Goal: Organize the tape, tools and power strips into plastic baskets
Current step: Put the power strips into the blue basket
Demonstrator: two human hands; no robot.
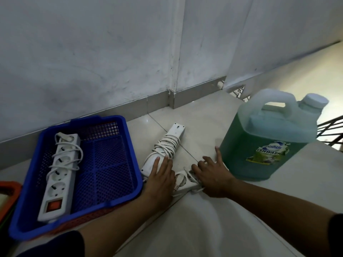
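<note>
A blue plastic basket (111,199) sits on the floor at the left, holding one white power strip (59,175) with an orange switch and its cord looped over it. Right of the basket a second white power strip (167,145), cord wound round it, lies face down on the tiles. My left hand (161,175) rests flat on its near end, fingers spread. A third white power strip (183,182) lies between my hands. My right hand (213,173) lies on its right part, fingers apart over its cord.
A large jug of green dishwashing liquid (269,141) stands close to the right of my right hand. An orange basket (9,193) peeks in at the left edge. The wall and skirting run behind. Stair railing (330,130) and a drop lie at the right.
</note>
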